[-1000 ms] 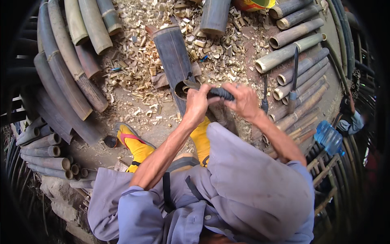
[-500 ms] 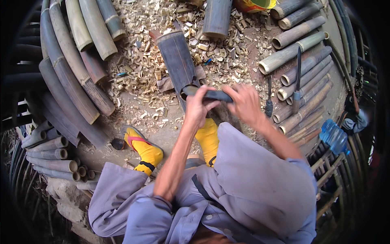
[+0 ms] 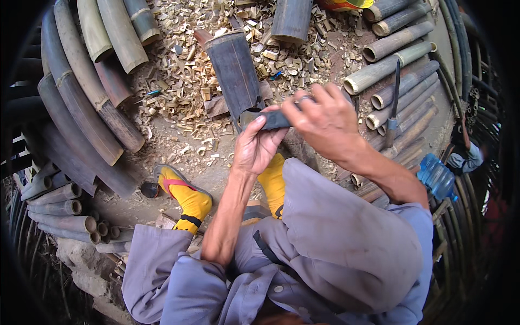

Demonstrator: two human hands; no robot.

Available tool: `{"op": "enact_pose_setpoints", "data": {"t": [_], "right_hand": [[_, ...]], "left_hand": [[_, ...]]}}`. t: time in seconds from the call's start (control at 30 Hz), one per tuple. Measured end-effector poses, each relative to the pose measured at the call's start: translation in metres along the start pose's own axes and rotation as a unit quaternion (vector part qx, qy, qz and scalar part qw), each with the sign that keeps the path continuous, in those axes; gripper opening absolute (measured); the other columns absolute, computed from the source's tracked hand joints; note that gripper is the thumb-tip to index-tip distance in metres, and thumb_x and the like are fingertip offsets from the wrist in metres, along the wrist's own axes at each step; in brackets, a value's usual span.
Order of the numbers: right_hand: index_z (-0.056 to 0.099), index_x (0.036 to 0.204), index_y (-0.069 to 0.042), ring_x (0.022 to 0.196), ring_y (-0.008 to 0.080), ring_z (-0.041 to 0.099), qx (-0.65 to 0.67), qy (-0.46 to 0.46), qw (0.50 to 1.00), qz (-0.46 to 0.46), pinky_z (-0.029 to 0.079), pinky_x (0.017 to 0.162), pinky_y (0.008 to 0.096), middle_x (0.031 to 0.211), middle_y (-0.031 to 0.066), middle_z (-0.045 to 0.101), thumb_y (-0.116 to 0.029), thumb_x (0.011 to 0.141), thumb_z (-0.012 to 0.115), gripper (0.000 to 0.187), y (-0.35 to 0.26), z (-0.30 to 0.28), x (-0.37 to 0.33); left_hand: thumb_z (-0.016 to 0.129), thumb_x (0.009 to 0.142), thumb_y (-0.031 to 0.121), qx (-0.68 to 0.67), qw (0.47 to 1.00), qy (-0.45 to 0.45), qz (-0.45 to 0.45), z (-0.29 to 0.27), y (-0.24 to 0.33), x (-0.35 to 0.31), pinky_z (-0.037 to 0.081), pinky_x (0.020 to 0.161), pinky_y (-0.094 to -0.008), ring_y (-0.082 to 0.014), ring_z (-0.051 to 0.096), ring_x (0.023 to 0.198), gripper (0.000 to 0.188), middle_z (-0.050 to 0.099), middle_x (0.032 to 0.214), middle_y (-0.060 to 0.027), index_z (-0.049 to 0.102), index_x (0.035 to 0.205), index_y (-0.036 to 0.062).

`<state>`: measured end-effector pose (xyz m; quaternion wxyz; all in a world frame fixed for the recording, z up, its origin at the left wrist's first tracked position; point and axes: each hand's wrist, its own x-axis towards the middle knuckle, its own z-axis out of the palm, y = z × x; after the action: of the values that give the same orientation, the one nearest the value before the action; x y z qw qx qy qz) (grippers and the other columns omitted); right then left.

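A thick dark bamboo section lies before me, a cut opening showing at its near end. Close by that opening I hold a short dark bar-like piece crosswise; its exact kind cannot be made out. My left hand supports its left part, thumb on top and fingers underneath. Curled over its right end is my right hand, with the knuckles upward. The left end of the piece is at the bamboo's opening, and whether they touch cannot be told. My fingers partly cover both.
Pale wood chips cover the ground ahead. Bamboo lengths lie at left, with cut tubes lined up at right. A long knife stands point-up among these. Farther right is a blue water jug. Another person's sleeve shows beyond it.
My right hand has risen and rolled over, its knuckles now higher on the dark piece. The left hand has turned to hold from below. The whole view has shifted slightly.
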<state>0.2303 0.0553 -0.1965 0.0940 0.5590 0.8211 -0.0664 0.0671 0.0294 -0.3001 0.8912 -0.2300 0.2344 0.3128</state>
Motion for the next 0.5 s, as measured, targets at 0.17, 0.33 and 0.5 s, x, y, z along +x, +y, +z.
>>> {"op": "enact_pose_setpoints", "data": {"t": [0.17, 0.33, 0.5], "right_hand": [[0.064, 0.076, -0.013, 0.078, 0.015, 0.061, -0.052, 0.067, 0.969, -0.233, 0.045, 0.071, 0.03, 0.076, 0.0013, 0.065, -0.024, 0.075, 0.065, 0.011, 0.03, 0.019, 0.04], [0.065, 0.087, -0.017, 0.073, 0.0217, 0.065, 0.041, -0.094, 0.957, -0.273, 0.048, 0.063, 0.0372, 0.072, 0.0035, 0.065, -0.024, 0.073, 0.068, 0.015, 0.085, 0.036, 0.051], [0.063, 0.087, -0.017, 0.055, 0.03, 0.061, 0.193, -0.243, 0.937, -0.159, 0.046, 0.05, 0.0434, 0.058, 0.0078, 0.06, -0.016, 0.069, 0.066, 0.018, 0.084, 0.066, 0.028]], "left_hand": [[0.058, 0.092, 0.013, -0.22, 0.973, -0.028, 0.066, 0.003, -0.027, 0.004, 0.035, 0.112, -0.0396, -0.0231, 0.046, 0.126, 0.035, 0.049, 0.135, -0.0067, 0.052, 0.126, 0.006], [0.05, 0.096, 0.013, -0.225, 0.967, 0.054, 0.106, 0.022, -0.064, 0.027, 0.044, 0.106, -0.0378, -0.0312, 0.054, 0.117, 0.026, 0.056, 0.124, -0.0196, 0.055, 0.116, -0.0026], [0.044, 0.097, 0.011, -0.069, 0.964, 0.244, 0.082, 0.044, -0.052, 0.025, 0.044, 0.106, -0.0432, -0.039, 0.052, 0.118, 0.026, 0.053, 0.121, -0.0297, 0.048, 0.112, -0.01]]}}
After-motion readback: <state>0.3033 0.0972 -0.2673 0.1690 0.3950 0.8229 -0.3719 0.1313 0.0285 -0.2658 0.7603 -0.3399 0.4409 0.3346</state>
